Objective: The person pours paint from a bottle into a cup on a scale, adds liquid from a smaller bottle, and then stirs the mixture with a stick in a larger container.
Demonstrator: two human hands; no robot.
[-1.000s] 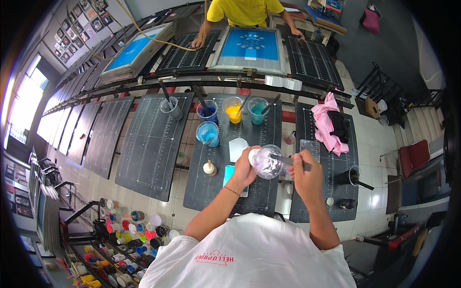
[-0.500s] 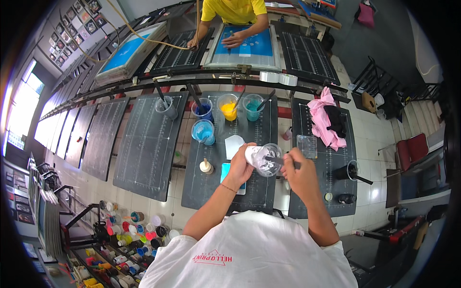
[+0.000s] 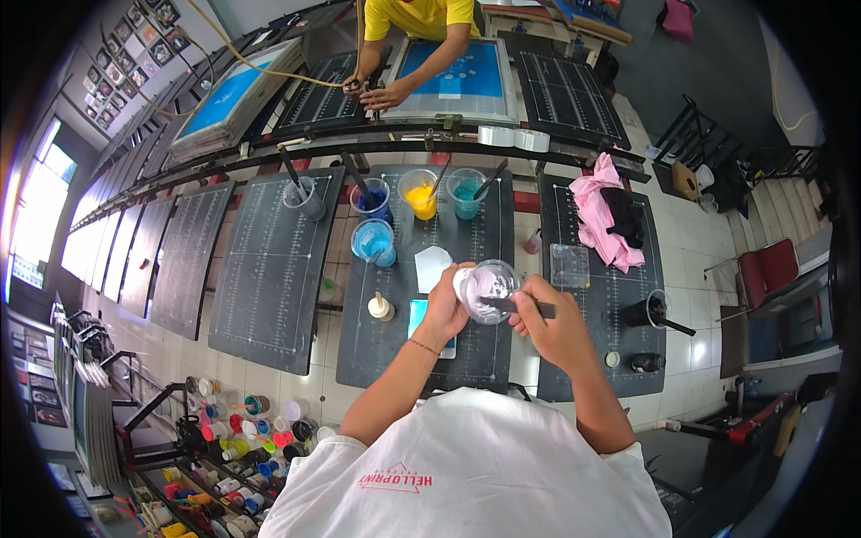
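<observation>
My left hand [image 3: 446,309] is closed around a clear plastic cup [image 3: 491,280], tilted so its mouth shows. Pale whitish-lavender paste coats the inside. In my right hand [image 3: 549,321] is a dark, flat spatula [image 3: 534,308], its tip inside the cup against the paste. Beneath my left forearm lies a phone [image 3: 418,310] with a bright blue screen, partly covered. A white piece of paper [image 3: 433,267] rests beside that hand. Cups of light blue ink [image 3: 374,242], dark blue ink [image 3: 371,201], yellow ink [image 3: 420,199] and teal ink [image 3: 467,197] stand farther off on the black board.
A small white bottle [image 3: 381,309] stands to the left. Pink cloth [image 3: 596,215] and a dark cup [image 3: 643,311] occupy the right board. Across the rail [image 3: 359,150], a person in yellow [image 3: 421,20] works by a blue screen frame [image 3: 453,76]. Several paint tubs [image 3: 256,405] crowd the lower left.
The spatula has shifted within the cup, and more of the pale paste shows. The other person's hands have moved left, off the blue screen. My view has shifted slightly.
</observation>
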